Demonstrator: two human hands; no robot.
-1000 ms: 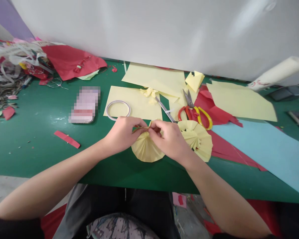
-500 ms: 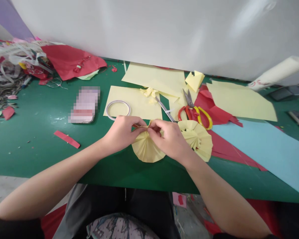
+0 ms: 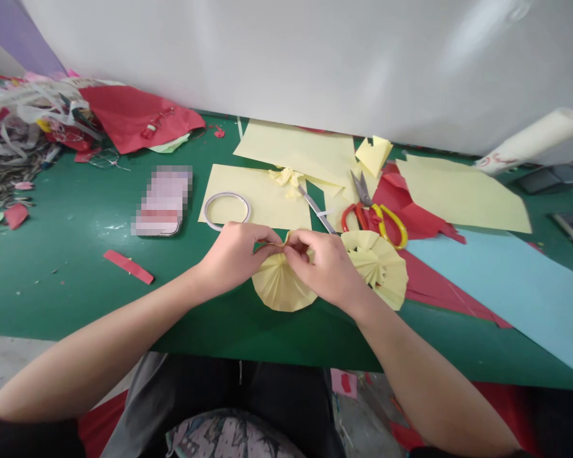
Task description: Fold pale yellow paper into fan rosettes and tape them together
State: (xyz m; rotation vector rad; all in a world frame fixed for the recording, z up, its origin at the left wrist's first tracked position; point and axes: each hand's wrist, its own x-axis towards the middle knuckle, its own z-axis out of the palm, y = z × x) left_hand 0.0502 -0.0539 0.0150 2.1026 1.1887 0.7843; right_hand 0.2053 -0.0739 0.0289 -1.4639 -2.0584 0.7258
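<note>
A pleated yellow paper fan (image 3: 279, 289) hangs from my two hands just above the green table (image 3: 76, 254). My left hand (image 3: 236, 254) pinches its top edge from the left. From the right, my right hand (image 3: 325, 267) pinches the same top fold, fingertips almost meeting the left ones. A second pleated yellow paper fan (image 3: 379, 264) lies on the table beside my right hand. A ring of clear tape (image 3: 226, 210) sits on a yellow sheet just beyond my left hand.
Red and yellow-handled scissors (image 3: 372, 213) and a small metal tool (image 3: 318, 210) lie behind the fans. Yellow sheets (image 3: 458, 191), red paper (image 3: 134, 114) and a blue sheet (image 3: 506, 286) cover the right and back. A phone (image 3: 162, 200) lies left, scraps (image 3: 14, 146) far left.
Almost nothing has moved. My fingers shift slightly on the top fold of the fan; the fan stays in the same place.
</note>
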